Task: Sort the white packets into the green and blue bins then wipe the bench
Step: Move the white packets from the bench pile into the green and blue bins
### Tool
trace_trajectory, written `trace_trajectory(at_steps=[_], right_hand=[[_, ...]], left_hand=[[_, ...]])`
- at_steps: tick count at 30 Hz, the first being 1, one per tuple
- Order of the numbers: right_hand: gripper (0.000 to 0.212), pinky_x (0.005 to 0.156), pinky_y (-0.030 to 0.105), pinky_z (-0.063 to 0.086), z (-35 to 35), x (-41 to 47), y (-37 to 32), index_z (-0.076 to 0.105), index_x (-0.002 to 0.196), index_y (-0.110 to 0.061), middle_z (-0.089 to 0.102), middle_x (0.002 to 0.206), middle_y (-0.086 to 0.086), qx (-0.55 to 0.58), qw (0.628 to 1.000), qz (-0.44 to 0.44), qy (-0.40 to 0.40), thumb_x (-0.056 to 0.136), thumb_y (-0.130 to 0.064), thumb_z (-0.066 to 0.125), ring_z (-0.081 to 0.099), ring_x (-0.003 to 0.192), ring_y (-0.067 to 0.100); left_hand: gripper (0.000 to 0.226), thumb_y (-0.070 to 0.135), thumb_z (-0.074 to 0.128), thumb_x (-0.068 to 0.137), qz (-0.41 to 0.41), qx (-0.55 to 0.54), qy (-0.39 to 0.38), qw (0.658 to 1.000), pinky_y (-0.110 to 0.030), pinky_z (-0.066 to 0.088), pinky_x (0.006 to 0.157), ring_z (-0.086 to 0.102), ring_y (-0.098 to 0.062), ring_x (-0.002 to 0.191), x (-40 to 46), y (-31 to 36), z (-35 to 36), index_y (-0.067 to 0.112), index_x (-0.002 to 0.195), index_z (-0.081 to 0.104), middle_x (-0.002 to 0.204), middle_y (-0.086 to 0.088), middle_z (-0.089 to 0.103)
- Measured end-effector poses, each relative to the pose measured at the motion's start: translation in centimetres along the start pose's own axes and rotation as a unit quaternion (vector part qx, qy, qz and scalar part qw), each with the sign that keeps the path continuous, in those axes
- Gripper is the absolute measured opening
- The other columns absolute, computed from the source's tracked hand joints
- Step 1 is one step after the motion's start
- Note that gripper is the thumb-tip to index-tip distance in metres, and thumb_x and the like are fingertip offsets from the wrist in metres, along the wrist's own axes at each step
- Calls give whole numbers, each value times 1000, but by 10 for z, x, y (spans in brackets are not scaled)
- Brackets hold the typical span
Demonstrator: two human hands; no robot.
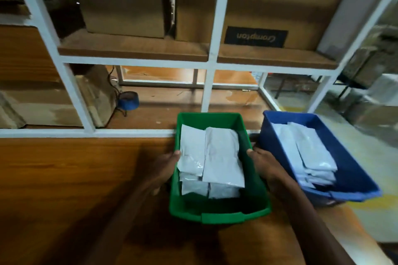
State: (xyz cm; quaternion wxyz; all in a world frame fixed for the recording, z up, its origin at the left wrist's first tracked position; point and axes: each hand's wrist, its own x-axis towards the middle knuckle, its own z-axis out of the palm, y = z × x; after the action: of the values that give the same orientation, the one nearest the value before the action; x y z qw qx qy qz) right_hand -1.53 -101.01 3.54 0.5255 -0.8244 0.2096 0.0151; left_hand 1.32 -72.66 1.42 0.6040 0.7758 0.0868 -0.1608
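1. the green bin (217, 214) sits on the wooden table (64, 178), near the middle of the view, its long axis running near to far and leaning slightly left at the far end.
2. the left hand (165, 168) grips the green bin's left wall, thumb tip over the rim and touching a packet inside.
3. the right hand (266, 164) grips the bin's right wall, thumb hooked over the rim; the rest of its fingers lie outside the wall, hidden from view.
4. white packets (221, 157) fill the green bin in two stacks side by side, lying flat, their long axes near to far like the bin's; lower packets stick out at the near end.
5. the blue bin (353, 170) stands just right of the green one, its near end angled away to the right, so its long axis runs from far-left to near-right. its near-right corner reaches the table's right edge; whether it overhangs i cannot tell.
6. more white packets (310, 150) lie stacked flat in the blue bin, long axes following that bin's slant.
7. the two bins are close at their far ends and wider apart at the near ends, with the right hand in the gap.
8. beyond the table a white frame (206, 92) holds shelves with cardboard boxes (120, 2); a blue tape roll (128, 100) lies on the lower shelf, far left of the green bin.
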Motion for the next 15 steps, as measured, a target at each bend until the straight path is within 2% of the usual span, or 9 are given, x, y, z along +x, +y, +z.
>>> trace_trajectory(at_steps=[2,4,7,11,13,15], right_hand=[[23,81,39,55,-24,10,14,70,102,-12,73,102,14,24,1000,10,3,103,-23,50,69,88,28],[23,70,31,51,-34,17,21,68,97,-12,72,96,13,38,999,15,-6,104,-19,48,66,80,23],[24,76,36,51,-43,34,23,68,103,-8,70,102,21,31,999,17,-15,103,-19,47,65,84,29],[26,73,36,49,-50,55,16,67,108,-2,69,105,24,-5,1000,15,-21,99,-16,48,65,89,34],[26,78,38,47,-51,55,14,65,108,-3,68,107,22,-46,998,-28,-9,101,-22,49,64,100,38],[24,78,35,40,-48,43,14,60,113,-11,67,110,18,-112,988,-98,42,101,-29,50,62,105,38]], left_hand=[[42,45,44,102,-4,11,-15,1000,-45,49,100,68,-26,101,1,7,28,14,116,70,112,-6,72],[41,41,43,104,-5,13,-23,1000,-42,48,101,67,-24,100,4,11,44,12,115,69,111,-6,72],[42,41,42,104,-27,-3,-8,1000,-40,48,100,67,-25,100,9,24,62,10,115,68,110,-7,72],[41,44,43,102,-39,-10,2,999,-46,46,103,67,-25,102,7,37,71,13,108,71,108,-4,73],[37,42,43,102,-30,-20,11,999,-48,45,104,67,-23,102,1,37,74,19,101,72,106,-2,73],[35,43,42,102,-9,-25,35,999,-49,46,103,67,-20,102,-7,30,72,27,93,72,103,2,74]])
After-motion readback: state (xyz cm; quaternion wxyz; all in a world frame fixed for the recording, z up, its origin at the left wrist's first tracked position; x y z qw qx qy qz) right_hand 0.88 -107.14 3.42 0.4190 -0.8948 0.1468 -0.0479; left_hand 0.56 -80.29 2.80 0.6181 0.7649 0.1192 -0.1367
